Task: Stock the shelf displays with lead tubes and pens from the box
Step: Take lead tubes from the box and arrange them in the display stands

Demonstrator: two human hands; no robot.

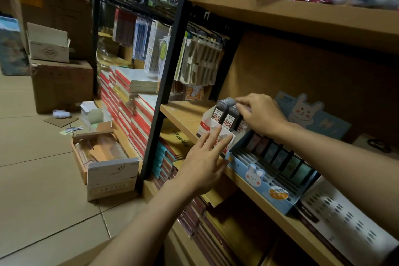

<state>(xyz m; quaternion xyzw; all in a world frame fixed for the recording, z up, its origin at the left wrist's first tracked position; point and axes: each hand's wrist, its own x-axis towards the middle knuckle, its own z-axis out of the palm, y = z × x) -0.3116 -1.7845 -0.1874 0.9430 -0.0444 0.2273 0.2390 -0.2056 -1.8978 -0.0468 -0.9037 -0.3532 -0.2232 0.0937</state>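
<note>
Right grip [258,112] pinches lead tubes [232,114]; left grip [205,157], fingers spread, touches display box [205,125].

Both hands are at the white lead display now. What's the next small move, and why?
Probably press the dark lead tubes down until seated. The right hand pinches their tops, which stand above the white display box, while the left hand lies flat against the box front, seemingly steadying it on the wooden shelf.

Stacked red-edged notebooks [127,101] beside black rack; brown carton [61,86] on floor; hanging blister packs [198,60].
</note>
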